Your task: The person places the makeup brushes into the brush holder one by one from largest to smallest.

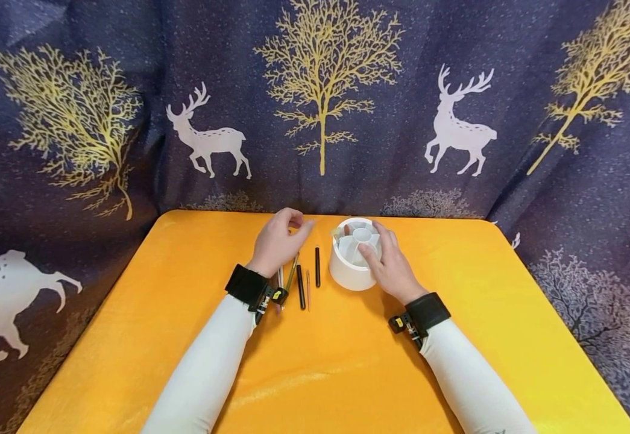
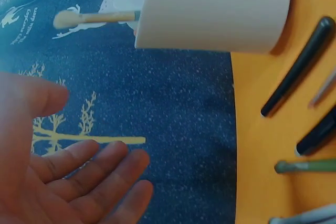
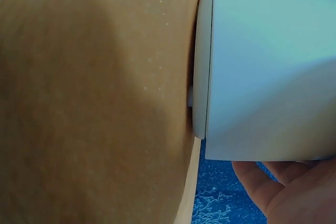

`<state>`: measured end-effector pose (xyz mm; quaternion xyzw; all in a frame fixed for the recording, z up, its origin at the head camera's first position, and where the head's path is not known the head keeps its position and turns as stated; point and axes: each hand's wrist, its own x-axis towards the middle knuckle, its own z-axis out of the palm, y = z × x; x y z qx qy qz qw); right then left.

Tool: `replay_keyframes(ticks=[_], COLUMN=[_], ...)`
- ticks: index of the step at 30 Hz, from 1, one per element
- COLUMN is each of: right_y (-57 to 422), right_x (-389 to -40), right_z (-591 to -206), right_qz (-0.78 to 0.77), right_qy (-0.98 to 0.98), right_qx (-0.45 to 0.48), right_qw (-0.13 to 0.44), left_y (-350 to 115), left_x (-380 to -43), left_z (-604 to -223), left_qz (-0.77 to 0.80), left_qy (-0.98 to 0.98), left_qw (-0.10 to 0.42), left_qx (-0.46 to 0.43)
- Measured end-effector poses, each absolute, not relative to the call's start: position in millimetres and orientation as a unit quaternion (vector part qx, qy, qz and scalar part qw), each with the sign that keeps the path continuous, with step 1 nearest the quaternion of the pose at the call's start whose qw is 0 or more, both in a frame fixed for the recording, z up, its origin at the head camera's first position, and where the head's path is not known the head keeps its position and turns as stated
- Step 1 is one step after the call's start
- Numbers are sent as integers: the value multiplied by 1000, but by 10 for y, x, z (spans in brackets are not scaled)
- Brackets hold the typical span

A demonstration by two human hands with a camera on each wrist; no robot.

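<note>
A white round brush holder (image 1: pixel 349 278) with divided compartments stands on the table. My right hand (image 1: pixel 395 266) grips its right side, the thumb over the rim and the fingers around the outer wall. In the left wrist view, a makeup brush (image 2: pixel 100 18) with a pale fluffy head sticks out of the holder. My left hand (image 1: pixel 279 241) hovers to the left of the holder with relaxed fingers and nothing in them. Below and beside it lie a black-handled brush (image 1: pixel 317 267), another black one (image 1: pixel 301 287), a thin pinkish brush (image 1: pixel 308 289) and a green-handled brush (image 2: pixel 310 166).
A white-handled brush (image 2: pixel 315 215) lies beside the green one, partly hidden by the left wrist in the head view. An orange cloth covers the table (image 1: pixel 315 374). Behind its far edge hangs a dark blue curtain (image 1: pixel 271 193) with deer and trees.
</note>
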<state>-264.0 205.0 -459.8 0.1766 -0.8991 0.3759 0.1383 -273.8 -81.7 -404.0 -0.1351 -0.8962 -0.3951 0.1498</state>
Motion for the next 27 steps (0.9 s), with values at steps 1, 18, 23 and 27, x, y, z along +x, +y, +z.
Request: replay_keyframes(ticks=[1,18,23,27], right_y=[2050,2050,2051,2052], right_x=[-2635,-2630,-2624,-2629], right_z=[-4596,-4581,-4574,-4585], right_qz=[376,379,380,378], right_qy=[-899,-901,-900,-900], right_qx=[176,173,175,177], right_qw=[136,125,127,129], left_y=[-837,-1202,-1287,-1357], left_x=[-2736,-2679,-2691,-2718], left_z=[-4051,-4151,-4203,-4254], left_qz=[-392,-374,-367,-352], left_qy=[-899,-915,-919,-927], left_qw=[144,91,85,83], left_qx=[-132,-120,-113,-100])
